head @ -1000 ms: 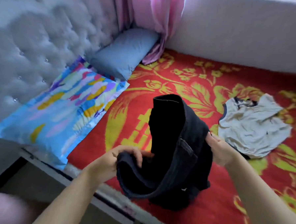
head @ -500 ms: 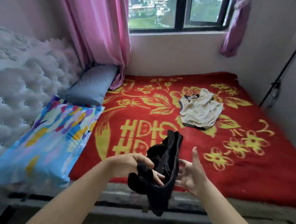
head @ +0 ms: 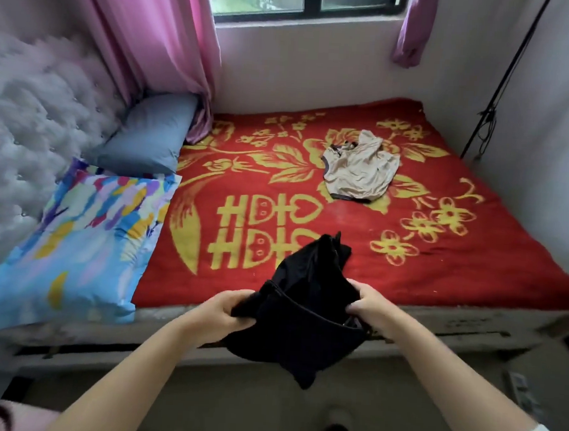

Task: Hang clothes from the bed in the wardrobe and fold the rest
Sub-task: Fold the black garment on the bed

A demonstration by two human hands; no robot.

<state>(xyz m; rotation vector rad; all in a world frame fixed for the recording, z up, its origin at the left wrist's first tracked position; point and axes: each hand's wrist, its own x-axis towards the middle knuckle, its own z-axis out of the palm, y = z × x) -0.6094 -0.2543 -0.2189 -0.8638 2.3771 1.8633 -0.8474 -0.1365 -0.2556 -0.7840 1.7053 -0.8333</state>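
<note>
Both hands, left hand (head: 225,311) and right hand (head: 369,307), curl their fingers tight around a black garment (head: 299,318) bunched between them over the bed's (head: 438,276) near edge.

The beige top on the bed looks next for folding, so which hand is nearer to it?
Right. The right hand grips the black garment almost straight below the beige top; the left hand grips it farther left.
</note>
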